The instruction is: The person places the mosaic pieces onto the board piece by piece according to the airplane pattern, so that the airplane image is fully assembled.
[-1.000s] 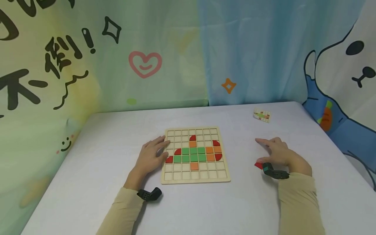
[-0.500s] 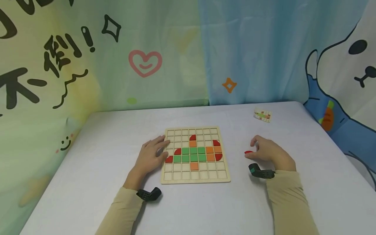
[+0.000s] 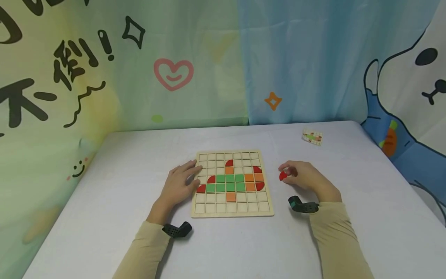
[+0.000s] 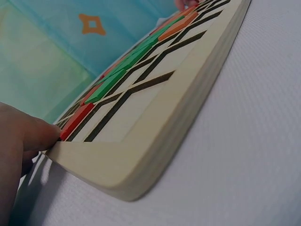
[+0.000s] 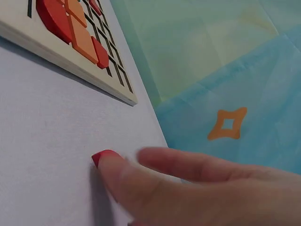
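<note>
A square wooden grid board lies on the white table in the head view. Green square tiles form its middle rows, with orange square tiles and red tiles, some quarter-round, around them. My left hand rests at the board's left edge, fingers spread and touching the frame near the red corner tile. To the right of the board, my right hand pinches a red quarter-round tile between thumb and finger. In the right wrist view the thumb partly covers this tile.
At the back right of the table lies a small pattern card printed with a similar coloured grid. A printed curtain hangs behind the table. Black wrist cameras are strapped to both forearms.
My right hand has moved left toward the board with the red tile, its fingers closing in from a wider spread. The left hand and the board have stayed put.
</note>
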A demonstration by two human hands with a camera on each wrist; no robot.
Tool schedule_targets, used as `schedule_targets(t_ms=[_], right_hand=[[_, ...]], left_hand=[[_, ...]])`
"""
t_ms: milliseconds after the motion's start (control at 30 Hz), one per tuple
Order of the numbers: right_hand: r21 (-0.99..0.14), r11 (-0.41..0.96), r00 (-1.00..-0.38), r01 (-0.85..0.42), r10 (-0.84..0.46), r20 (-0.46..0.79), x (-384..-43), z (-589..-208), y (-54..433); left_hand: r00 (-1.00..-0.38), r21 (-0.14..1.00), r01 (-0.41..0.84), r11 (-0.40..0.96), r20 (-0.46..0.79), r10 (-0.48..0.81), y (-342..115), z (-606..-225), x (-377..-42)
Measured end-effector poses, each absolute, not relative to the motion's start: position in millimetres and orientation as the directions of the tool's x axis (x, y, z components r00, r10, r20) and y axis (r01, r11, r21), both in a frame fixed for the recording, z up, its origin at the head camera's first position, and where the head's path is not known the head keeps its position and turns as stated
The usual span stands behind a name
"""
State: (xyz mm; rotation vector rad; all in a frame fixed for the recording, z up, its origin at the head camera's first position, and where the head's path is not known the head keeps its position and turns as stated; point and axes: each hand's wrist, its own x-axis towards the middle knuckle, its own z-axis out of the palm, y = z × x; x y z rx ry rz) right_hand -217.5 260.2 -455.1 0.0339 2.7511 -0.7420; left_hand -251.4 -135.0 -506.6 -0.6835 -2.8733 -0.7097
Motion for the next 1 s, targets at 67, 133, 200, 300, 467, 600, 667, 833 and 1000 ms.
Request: schedule_targets(t_ms=[67,133,200,300,467,600,667,833,1000], right_hand=[[-0.492,0.865,-0.961,0.098,-0.045,-0.272,-217.9,-455.8,260.7],[-0.492,0.864,-0.964,0.110,-0.027,-0.264,-217.6,-455.0,259.5],[-0.483,0.869,-0.967,0.113,-0.016,-0.254,-217.9,-454.8,257.9],[-0.485,0.871,-0.971,0.081,-0.039,-0.234,-218.9,-455.5,255.1],[-0.498,0.867,-0.970,0.013,-0.109,-0.216,-219.6,-457.4,255.5],[-0.507,0.862,-0.970,0.002,-0.121,-0.210,-219.0,-457.7,257.1],[-0.498,0.867,-0.973,0.004,-0.111,-0.200,-219.2,-457.9,257.1],[-0.468,0.882,-0.978,0.054,-0.047,-0.202,-218.9,-456.3,255.9],[-0.469,0.879,-0.974,0.091,-0.020,-0.226,-219.0,-456.1,255.4]], left_hand=[[-0.893,0.417,0.451,0.789,0.206,0.401,-135.2,-506.6,-251.3],[-0.892,0.417,0.453,0.788,0.209,0.401,-135.4,-506.5,-251.3],[-0.891,0.417,0.453,0.788,0.210,0.401,-135.4,-506.2,-251.2],[-0.892,0.417,0.452,0.789,0.208,0.401,-135.3,-505.7,-251.1],[-0.893,0.421,0.449,0.788,0.203,0.401,-135.1,-504.3,-250.6],[-0.892,0.424,0.453,0.785,0.207,0.403,-135.3,-503.4,-250.3],[-0.890,0.421,0.455,0.784,0.208,0.405,-135.4,-503.1,-250.1],[-0.892,0.425,0.452,0.784,0.202,0.404,-135.0,-503.5,-250.5],[-0.895,0.416,0.446,0.792,0.199,0.399,-134.0,-504.7,-251.0]])
